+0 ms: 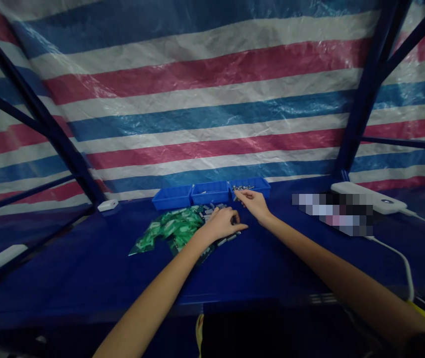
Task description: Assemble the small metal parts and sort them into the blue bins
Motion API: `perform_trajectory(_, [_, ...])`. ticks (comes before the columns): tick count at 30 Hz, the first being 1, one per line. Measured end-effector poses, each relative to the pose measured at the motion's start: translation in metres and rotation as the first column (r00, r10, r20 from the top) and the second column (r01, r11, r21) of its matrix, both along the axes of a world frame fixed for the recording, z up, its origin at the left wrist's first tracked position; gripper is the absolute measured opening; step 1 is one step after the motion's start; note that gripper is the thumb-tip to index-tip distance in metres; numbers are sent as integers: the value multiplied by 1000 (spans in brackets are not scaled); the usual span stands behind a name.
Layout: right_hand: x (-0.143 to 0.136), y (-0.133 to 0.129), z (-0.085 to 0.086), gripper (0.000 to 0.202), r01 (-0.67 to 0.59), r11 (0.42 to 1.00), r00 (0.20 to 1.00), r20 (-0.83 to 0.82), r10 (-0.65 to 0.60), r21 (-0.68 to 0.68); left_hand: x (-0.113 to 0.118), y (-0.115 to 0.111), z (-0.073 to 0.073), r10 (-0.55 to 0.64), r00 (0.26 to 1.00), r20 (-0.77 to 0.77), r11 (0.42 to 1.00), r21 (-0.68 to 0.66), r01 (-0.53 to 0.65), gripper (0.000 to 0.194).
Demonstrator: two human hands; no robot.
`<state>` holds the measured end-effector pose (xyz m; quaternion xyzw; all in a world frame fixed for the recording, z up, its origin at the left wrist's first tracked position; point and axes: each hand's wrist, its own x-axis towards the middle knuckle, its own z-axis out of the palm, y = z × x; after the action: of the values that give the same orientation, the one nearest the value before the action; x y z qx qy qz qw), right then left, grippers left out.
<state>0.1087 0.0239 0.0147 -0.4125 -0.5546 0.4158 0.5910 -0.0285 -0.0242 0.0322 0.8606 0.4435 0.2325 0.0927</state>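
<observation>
"At the rightmost tray [265, 187], why's the right hand [256, 204] pinched?"
"Probably for the small parts [242, 188]; can't tell if it grips one."
"Left hand [221, 224]?"
"Curled over metal pieces [231, 237] front-left of the tray, perhaps steadying them; grasp hidden."

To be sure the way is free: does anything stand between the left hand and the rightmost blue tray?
Yes, partly: the right hand is at the front of the rightmost blue tray. I see nothing else there.

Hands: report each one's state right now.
Left hand: curled over small pieces; whether holding any cannot be told.
Right hand: closed in a pinch by the rightmost blue tray; anything held is unclear.
</observation>
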Motion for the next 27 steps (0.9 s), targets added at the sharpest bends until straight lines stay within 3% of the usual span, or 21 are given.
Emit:
perform_trajectory(4, [0,5,-3,29,-69,997,997,44,70,-26,2,-4,4,-26,995,-97,1000,-15,24,18])
perform_trajectory(10, [-2,11,-7,20,-87,996,991,100,89,-25,9,-6,-10,-31,999,5,999,23,31,9])
perform_trajectory(13, [-3,14,-6,19,-72,997,990,121,73,-18,13,-7,-15,-19,1000,-21,1000,19,19,10])
perform_trajectory(16, [-6,15,0,32,-195,981,980,46,195,-1,15,-6,-18,-5,1000,-15,1000,20,6,13])
perform_trajectory(19, [-9,12,7,44,-304,951,952,-12,305,57,14,-4,-21,-3,999,35,999,35,2,13])
perform_trajectory(23, [-10,3,10,32,-280,960,960,33,279,14,12,3,-23,-37,989,142,999,12,36,12])
perform_trajectory(27, [-8,-4,6,29,-207,977,978,14,208,-43,8,10,-19,102,933,344,993,29,-119,12])
